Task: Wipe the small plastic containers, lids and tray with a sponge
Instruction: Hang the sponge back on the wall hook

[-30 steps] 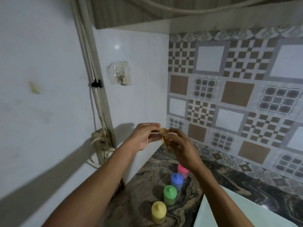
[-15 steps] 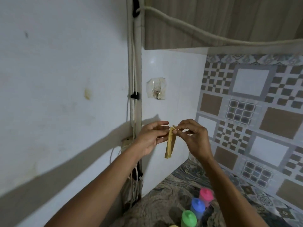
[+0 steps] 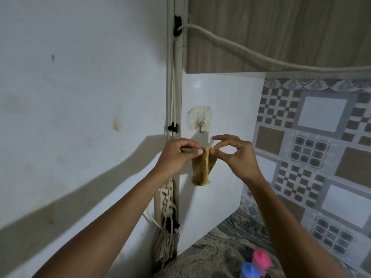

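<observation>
The thin yellow sponge (image 3: 201,171) hangs limp just below the wall hook (image 3: 200,123), its top edge pinched by both the left hand (image 3: 176,155) and the right hand (image 3: 239,155); it looks light, soft and floppy, best held by that edge.

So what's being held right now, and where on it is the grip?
The thin yellow sponge, hanging down. Both hands pinch its top edge: the left hand from the left side, the right hand from the right.

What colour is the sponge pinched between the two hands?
The sponge is dull mustard yellow with brownish patches; the head view shows it best.
</observation>
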